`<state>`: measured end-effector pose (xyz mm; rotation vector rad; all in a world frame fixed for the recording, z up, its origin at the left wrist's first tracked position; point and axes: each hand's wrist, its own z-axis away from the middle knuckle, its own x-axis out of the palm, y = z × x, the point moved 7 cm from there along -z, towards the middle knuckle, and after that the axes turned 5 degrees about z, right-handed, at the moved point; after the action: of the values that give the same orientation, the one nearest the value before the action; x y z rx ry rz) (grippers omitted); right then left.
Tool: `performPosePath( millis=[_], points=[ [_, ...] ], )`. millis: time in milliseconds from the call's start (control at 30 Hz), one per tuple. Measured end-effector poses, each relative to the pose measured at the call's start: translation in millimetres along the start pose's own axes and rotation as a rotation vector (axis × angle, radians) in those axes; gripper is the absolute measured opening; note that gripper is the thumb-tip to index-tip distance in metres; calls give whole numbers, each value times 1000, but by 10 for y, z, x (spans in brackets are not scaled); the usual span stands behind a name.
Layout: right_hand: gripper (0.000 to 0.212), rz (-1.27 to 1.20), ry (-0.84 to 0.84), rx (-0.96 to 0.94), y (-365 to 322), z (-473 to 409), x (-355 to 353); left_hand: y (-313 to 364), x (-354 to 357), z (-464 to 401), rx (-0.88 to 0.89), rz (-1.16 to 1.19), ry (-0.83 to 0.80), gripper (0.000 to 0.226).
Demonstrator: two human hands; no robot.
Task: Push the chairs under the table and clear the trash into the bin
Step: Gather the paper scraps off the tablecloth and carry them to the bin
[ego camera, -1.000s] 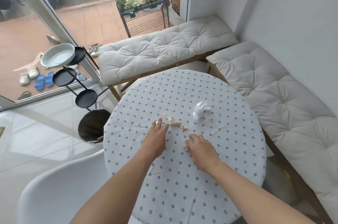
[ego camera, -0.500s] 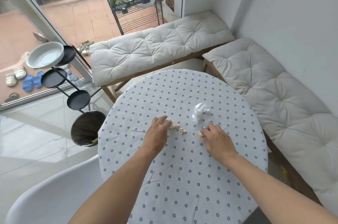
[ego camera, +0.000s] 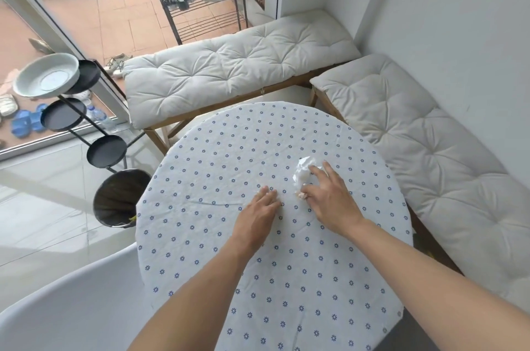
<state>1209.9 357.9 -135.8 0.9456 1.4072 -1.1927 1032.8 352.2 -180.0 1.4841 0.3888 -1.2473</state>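
Right hand on crumpled tissue

Wrinkled matt cloth over the table, crumpled white paper wad on it, glossy smooth plastic chair beside, tufted fabric cushions on wooden benches behind

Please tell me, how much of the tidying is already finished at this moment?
Little looks finished. The white chair is still out from the table. In hand: the right hand reaches onto the crumpled tissue, small scraps at its fingers; the left hand lies flat on the cloth. Left: carrying everything to the bin and pushing the chair in.
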Motion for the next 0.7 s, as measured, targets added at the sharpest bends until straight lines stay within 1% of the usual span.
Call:
performPosePath(
  millis=[100, 233, 300, 400, 533, 700],
  points=[
    [17, -85, -48, -13, -2, -136, 75, -44, -96, 15, 41, -6, 13, 37],
    [27, -183, -203, 17, -17, -272, 264, -150, -274, 114, 57, 12, 59, 29],
    [28, -179, -178, 39, -34, -306, 287, -245, -381, 204, 65, 17, 95, 24],
    [21, -199, -72, 86, -72, -307, 225, -423, -546, 374, 73, 15, 158, 15],
    [16, -232, -21, 97, -252, -233, 167, -611, -784, 624, 43, 43, 206, 15],
    [20, -334, -14, 88, -811, -141, 124, -806, -1190, 1000, -12, 71, 233, 17]
  ],
)
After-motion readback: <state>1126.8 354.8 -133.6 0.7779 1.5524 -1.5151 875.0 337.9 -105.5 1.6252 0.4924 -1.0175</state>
